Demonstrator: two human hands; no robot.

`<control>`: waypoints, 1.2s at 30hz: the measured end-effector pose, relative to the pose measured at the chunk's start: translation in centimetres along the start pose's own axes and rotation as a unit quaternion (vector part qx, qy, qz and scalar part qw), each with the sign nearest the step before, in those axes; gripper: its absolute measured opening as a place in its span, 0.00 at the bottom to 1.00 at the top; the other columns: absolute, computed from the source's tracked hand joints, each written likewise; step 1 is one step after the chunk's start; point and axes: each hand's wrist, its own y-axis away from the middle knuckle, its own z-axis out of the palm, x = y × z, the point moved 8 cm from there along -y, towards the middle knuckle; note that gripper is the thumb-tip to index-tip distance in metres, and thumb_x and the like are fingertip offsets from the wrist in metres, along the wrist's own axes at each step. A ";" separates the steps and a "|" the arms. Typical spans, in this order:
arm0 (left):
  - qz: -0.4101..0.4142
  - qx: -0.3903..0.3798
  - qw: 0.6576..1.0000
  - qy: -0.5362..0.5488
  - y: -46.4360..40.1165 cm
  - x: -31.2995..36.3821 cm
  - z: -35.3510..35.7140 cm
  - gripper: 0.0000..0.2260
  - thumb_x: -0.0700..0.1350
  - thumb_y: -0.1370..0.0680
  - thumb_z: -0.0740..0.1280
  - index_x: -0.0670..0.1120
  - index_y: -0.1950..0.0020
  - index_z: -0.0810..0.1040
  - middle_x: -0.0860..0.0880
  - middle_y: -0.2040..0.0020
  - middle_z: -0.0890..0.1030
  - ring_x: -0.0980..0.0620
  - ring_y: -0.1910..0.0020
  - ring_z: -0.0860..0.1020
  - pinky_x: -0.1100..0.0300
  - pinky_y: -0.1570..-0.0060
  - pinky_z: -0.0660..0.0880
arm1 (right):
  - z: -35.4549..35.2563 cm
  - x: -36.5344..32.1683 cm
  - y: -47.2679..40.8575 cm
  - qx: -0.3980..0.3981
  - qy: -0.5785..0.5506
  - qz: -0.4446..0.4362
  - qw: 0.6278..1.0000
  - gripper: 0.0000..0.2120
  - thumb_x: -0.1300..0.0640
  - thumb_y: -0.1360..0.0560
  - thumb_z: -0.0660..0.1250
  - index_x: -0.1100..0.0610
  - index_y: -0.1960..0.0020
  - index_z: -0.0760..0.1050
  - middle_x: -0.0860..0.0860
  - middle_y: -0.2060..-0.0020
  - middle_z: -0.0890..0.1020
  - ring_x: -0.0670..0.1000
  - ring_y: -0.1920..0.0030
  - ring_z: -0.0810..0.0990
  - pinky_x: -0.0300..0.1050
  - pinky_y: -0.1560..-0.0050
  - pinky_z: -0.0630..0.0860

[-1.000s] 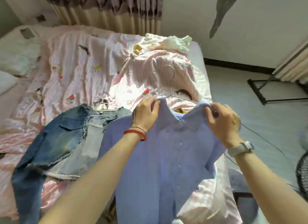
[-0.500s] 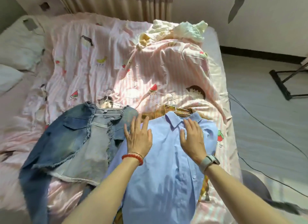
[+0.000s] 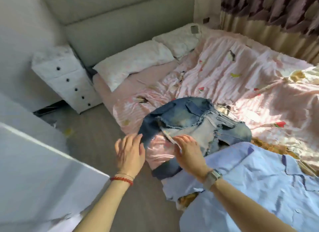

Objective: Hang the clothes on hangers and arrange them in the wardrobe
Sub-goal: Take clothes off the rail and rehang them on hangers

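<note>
Near edge of the bed: the bed (image 3: 224, 86), spread with a pink striped cover, carries both garments along the side closest to the person.
Blue shirt: a light blue shirt (image 3: 259, 183) lies spread at the near right corner of the bed, its left edge lapping over the lower part of the denim.
Denim jacket: a two-tone denim jacket (image 3: 193, 123) lies at the near edge, left of the shirt, with a thin wire hanger (image 3: 224, 117) showing at its collar end, so it looks already hung.
Step in hand: judging from the layout, hanging is done for these two and the person is gathering the denim jacket to carry it away; no open wardrobe shows in this view.
Left hand: the left hand (image 3: 130, 152) hovers with fingers spread and relaxed, fingertips just at the dangling dark sleeve, holding nothing.
Right hand: the right hand (image 3: 188, 152) lies flat on the pale hem of the jacket, fingers straight, pressing rather than gripping.
Next move: it likely calls for closing fingers on the hanger or the shoulders, since lifting by the hem could slip the jacket off the wire, and for freeing the part under the shirt.
</note>
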 end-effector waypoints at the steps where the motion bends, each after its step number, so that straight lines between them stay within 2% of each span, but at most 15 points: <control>1: -0.026 0.025 0.999 -0.010 0.8 -3.5 -2.5 0.13 0.37 0.28 0.68 0.41 0.44 0.79 0.42 0.43 0.79 0.42 0.42 0.76 0.41 0.39 0.66 | 1.6 -3.7 -0.9 -0.013 -0.013 -0.036 0.999 0.12 0.62 0.28 0.63 0.60 0.46 0.78 0.55 0.50 0.82 0.58 0.47 0.79 0.52 0.44 0.73; 4: -0.102 0.102 0.988 -0.054 4.1 -13.5 -9.9 0.11 0.37 0.28 0.66 0.41 0.46 0.80 0.42 0.45 0.80 0.42 0.45 0.78 0.42 0.42 0.69 | 6.1 -15.0 -2.7 -0.039 -0.047 -0.146 0.987 0.12 0.61 0.28 0.60 0.61 0.47 0.78 0.56 0.52 0.82 0.59 0.49 0.79 0.52 0.46 0.73; 7: -0.160 0.165 0.967 -0.110 8.9 -21.9 -16.8 0.13 0.40 0.29 0.60 0.41 0.49 0.80 0.43 0.49 0.81 0.44 0.49 0.79 0.44 0.45 0.71 | 11.2 -25.8 -2.6 -0.083 -0.068 -0.249 0.963 0.14 0.60 0.25 0.59 0.59 0.41 0.75 0.55 0.46 0.79 0.57 0.42 0.75 0.49 0.40 0.67; 11: -0.253 0.224 0.927 -0.164 16.6 -30.1 -23.9 0.11 0.34 0.31 0.69 0.41 0.50 0.81 0.43 0.50 0.81 0.44 0.49 0.80 0.44 0.45 0.71 | 17.0 -38.0 -0.2 -0.157 -0.113 -0.346 0.918 0.16 0.59 0.23 0.57 0.57 0.36 0.71 0.51 0.40 0.76 0.53 0.37 0.70 0.44 0.37 0.63; 14: -0.329 0.241 0.893 -0.190 22.0 -34.4 -28.0 0.12 0.33 0.33 0.71 0.41 0.50 0.80 0.43 0.49 0.81 0.44 0.48 0.79 0.45 0.45 0.70 | 19.9 -45.6 1.8 -0.196 -0.148 -0.388 0.888 0.16 0.61 0.23 0.58 0.58 0.37 0.72 0.53 0.40 0.76 0.54 0.37 0.71 0.46 0.37 0.66; 19: -0.447 0.256 0.829 -0.218 28.9 -39.5 -33.4 0.12 0.36 0.29 0.67 0.43 0.46 0.79 0.44 0.43 0.78 0.44 0.41 0.75 0.47 0.41 0.66 | 23.2 -56.7 4.6 -0.249 -0.188 -0.471 0.825 0.15 0.62 0.24 0.58 0.59 0.38 0.73 0.54 0.42 0.78 0.56 0.40 0.73 0.49 0.38 0.69; 24: -0.461 0.328 0.753 -0.336 32.1 -42.8 -40.3 0.15 0.43 0.28 0.58 0.44 0.49 0.80 0.44 0.44 0.79 0.42 0.43 0.76 0.43 0.42 0.69 | 25.8 -67.4 6.4 -0.288 -0.237 -0.518 0.770 0.16 0.61 0.23 0.57 0.58 0.38 0.73 0.55 0.41 0.77 0.55 0.41 0.74 0.46 0.39 0.69; 26: -0.483 0.329 0.726 -0.361 32.2 -45.0 -42.6 0.15 0.44 0.27 0.57 0.44 0.47 0.80 0.45 0.43 0.79 0.43 0.40 0.74 0.40 0.39 0.64 | 27.0 -71.4 6.8 -0.309 -0.258 -0.514 0.758 0.15 0.61 0.23 0.56 0.59 0.38 0.73 0.56 0.42 0.77 0.55 0.41 0.74 0.45 0.40 0.68; 28: -0.540 0.298 0.706 -0.349 32.6 -47.9 -43.8 0.16 0.46 0.25 0.57 0.47 0.41 0.78 0.47 0.36 0.75 0.45 0.33 0.68 0.40 0.34 0.54 | 28.2 -75.0 7.1 -0.329 -0.260 -0.517 0.746 0.14 0.61 0.22 0.55 0.60 0.40 0.73 0.57 0.43 0.77 0.57 0.42 0.75 0.46 0.42 0.69; 31: -0.613 0.230 0.680 -0.332 34.0 -51.9 -44.2 0.19 0.53 0.22 0.54 0.56 0.31 0.67 0.51 0.26 0.61 0.48 0.26 0.53 0.38 0.32 0.42 | 29.4 -79.9 7.8 -0.356 -0.260 -0.539 0.718 0.12 0.59 0.21 0.52 0.62 0.46 0.73 0.59 0.48 0.78 0.60 0.48 0.77 0.47 0.51 0.69; 33: -0.630 0.217 0.667 -0.335 34.8 -52.7 -43.9 0.20 0.57 0.22 0.54 0.58 0.30 0.63 0.53 0.25 0.58 0.49 0.26 0.51 0.36 0.32 0.42 | 29.8 -82.9 8.6 -0.373 -0.262 -0.553 0.698 0.13 0.57 0.20 0.52 0.62 0.49 0.72 0.61 0.50 0.78 0.61 0.49 0.76 0.46 0.53 0.67; 36: -0.623 0.229 0.670 -0.333 35.4 -52.2 -43.3 0.21 0.55 0.21 0.56 0.56 0.28 0.62 0.50 0.25 0.58 0.47 0.25 0.49 0.39 0.30 0.47 | 30.8 -87.6 10.0 -0.403 -0.258 -0.559 0.677 0.15 0.54 0.20 0.54 0.64 0.44 0.71 0.62 0.46 0.77 0.61 0.44 0.75 0.47 0.48 0.68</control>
